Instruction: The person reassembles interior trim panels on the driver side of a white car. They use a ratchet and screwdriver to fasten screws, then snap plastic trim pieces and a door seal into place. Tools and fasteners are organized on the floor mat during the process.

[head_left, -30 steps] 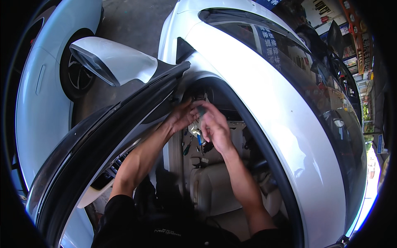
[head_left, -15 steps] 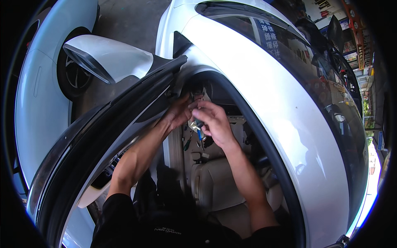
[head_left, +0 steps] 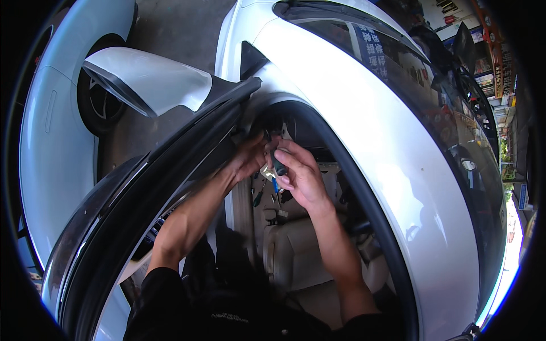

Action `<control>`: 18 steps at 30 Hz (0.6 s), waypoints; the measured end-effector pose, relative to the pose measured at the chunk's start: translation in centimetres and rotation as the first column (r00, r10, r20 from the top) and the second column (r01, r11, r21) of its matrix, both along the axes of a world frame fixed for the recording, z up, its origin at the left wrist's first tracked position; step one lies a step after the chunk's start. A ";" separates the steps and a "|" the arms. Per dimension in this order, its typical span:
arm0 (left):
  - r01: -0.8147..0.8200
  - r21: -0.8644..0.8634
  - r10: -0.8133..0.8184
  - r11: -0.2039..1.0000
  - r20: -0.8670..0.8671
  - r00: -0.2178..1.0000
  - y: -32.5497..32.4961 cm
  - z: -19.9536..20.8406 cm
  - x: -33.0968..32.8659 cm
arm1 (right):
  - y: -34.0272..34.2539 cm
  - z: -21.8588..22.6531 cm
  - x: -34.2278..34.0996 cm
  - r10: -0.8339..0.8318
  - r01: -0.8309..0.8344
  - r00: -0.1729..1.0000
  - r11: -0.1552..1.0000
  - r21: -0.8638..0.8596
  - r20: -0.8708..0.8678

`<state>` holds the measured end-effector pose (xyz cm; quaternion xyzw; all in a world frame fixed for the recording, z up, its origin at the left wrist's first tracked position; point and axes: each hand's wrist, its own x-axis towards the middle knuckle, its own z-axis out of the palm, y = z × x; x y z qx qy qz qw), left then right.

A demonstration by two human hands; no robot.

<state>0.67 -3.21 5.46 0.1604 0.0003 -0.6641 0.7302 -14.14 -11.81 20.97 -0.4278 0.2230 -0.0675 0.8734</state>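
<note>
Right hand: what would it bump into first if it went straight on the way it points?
Most likely the left hand: the right hand, gripping a dark handle, points up and left in the picture, toward it. Depth is unclear; they may be touching.

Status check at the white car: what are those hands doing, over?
Right hand gripping dark-handled tool. Left hand close beside it, grip unclear. Green-handled tool on car floor, apparently not in the way.
</note>
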 end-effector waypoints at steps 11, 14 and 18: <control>-0.061 0.142 0.050 0.988 0.082 0.995 0.0 1.3 -0.3 | 1.0 -5.9 -2.1 0.086 -0.151 0.988 0.699 -0.699 -0.128; -0.108 0.125 0.094 0.986 0.111 0.989 0.1 1.3 -0.4 | 1.0 -6.0 -2.0 0.061 -0.153 0.987 0.595 -0.789 -0.146; -0.103 0.128 0.083 0.986 0.150 0.985 0.0 1.4 -0.5 | 1.1 -5.3 -1.6 0.055 -0.175 0.984 0.523 -0.834 -0.172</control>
